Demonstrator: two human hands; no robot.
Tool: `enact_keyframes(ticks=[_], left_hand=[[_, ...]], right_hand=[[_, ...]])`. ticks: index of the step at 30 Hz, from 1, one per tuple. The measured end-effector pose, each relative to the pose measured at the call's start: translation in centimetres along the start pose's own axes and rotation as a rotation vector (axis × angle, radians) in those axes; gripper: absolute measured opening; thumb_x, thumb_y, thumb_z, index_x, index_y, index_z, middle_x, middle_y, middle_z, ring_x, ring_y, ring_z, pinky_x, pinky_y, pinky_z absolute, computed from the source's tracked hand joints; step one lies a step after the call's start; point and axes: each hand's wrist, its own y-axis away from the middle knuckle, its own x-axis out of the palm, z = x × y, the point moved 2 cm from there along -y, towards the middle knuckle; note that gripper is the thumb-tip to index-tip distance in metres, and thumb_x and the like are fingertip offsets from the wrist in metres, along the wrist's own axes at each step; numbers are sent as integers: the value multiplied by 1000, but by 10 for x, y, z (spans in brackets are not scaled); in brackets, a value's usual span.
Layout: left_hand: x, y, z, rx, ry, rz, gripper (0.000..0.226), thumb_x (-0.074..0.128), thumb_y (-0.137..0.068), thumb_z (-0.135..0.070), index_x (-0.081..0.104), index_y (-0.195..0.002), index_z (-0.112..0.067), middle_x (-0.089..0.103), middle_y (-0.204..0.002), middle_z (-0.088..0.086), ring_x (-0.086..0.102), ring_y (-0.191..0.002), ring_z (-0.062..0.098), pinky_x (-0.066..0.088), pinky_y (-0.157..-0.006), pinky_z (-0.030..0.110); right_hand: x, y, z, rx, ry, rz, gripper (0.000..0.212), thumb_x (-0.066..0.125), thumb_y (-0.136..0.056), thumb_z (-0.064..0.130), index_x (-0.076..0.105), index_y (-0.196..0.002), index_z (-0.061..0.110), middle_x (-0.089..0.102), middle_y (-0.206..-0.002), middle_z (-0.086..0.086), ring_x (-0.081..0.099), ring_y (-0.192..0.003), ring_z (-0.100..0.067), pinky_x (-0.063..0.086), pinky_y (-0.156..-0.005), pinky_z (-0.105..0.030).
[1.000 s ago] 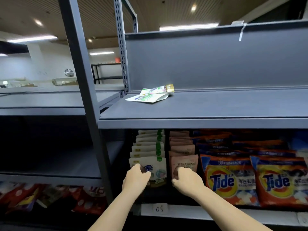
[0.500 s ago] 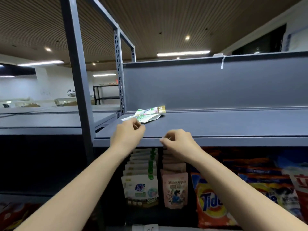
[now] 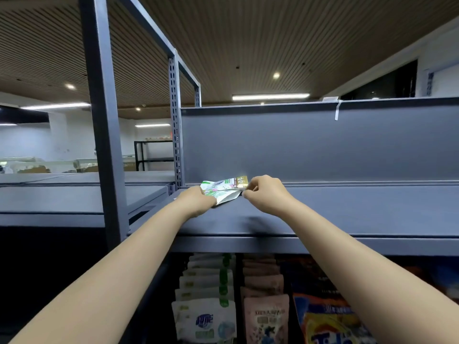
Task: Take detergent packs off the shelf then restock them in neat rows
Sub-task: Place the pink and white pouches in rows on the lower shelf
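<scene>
Packs: two flat packs (image 3: 223, 192) lie on the top shelf (image 3: 347, 209), near its left end, close to the back wall (image 3: 298, 145).
Left hand: the left hand (image 3: 198, 202) is curled over the left end of the packs and looks to be holding them there.
Right hand: the right hand (image 3: 265, 194) has its fingers bent and pinches the right end of the packs.
How to do it well: I think the step is to pick these packs up. Hold both ends firmly, lift them flat and together so none slips, and keep them clear of the post (image 3: 176, 145).
Below: full rows of white packs (image 3: 206, 294), pink packs (image 3: 265, 299) and orange bags (image 3: 330, 326) stand on the lower shelf.
What is new: half a second ago both hands were at the front edge of the top shelf with nothing in them. Now they have reached back to the packs.
</scene>
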Motion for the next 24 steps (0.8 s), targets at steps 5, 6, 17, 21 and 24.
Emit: enact_keyframes(ticks=[5,6,17,21,24], left_hand=[[8,-42,16,-17,-79,63,17,55,-88,-25,50,-101,-15,52,-98,2,48,-91,21,37,-72,26],[10,-49,18,-14,-127,79,18,54,-87,-22,50,-103,-15,53,-100,2,48,-93,22,38,-74,26],[23,-101,24,35,-382,166,50,46,-86,-34,40,-136,-35,40,-142,-3,33,-131,29,32,-101,44],[31,-108,27,55,-388,171,53,32,-93,-18,34,-139,-43,33,-148,0,26,-134,34,27,-108,49],[30,-111,30,69,-373,134,53,30,-95,-16,36,-138,-47,32,-149,-3,23,-135,33,30,-106,45]], right_hand=[[23,-46,-7,37,85,37,26,50,-84,18,64,-102,6,67,-100,-10,62,-100,-30,54,-86,-42],[28,-55,-8,40,112,56,27,49,-85,18,63,-105,7,65,-103,-9,61,-99,-30,54,-85,-40],[61,-125,-20,53,387,154,42,42,-88,7,46,-129,12,53,-127,-6,51,-116,-26,45,-86,-35],[74,-141,-27,32,435,197,53,37,-88,3,36,-139,15,42,-137,-9,40,-127,-29,36,-99,-37],[82,-148,-31,-61,550,250,64,36,-88,-2,30,-146,24,29,-150,0,19,-142,-23,23,-113,-40]])
